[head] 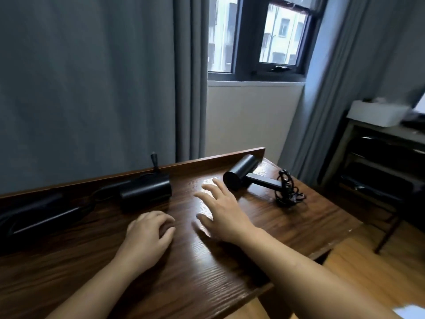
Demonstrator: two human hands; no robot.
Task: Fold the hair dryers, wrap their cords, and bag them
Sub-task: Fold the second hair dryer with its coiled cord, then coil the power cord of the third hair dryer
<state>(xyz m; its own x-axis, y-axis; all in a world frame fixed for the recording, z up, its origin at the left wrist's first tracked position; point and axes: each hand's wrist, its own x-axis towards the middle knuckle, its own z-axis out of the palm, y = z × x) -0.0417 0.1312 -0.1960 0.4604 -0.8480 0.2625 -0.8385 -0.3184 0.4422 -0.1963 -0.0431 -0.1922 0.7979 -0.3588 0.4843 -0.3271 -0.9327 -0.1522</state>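
Hair dryers, black, two on wooden bench [207, 284]. Right-hand dryer [241, 174]: unfolded, handle out, coiled cord [286, 187] at handle end, nearest the window-side corner. Second dryer [147, 192]: left of the first, against the rear ledge, cord loose behind. Right hand [220, 208]: fingers spread, released, just short of the first dryer, likely reaching to fold it. Left hand [149, 233]: fingers loosely curled, grasping nothing, resting on bench. Dark shape, far left: unidentifiable. No legible markings.

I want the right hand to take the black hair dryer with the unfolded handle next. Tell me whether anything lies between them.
Nothing visible does. The right hand is spread open over bare wooden desk, fingertips just short of the black cylindrical hair dryer. Its coiled black cord lies beyond the handle, on the far side.
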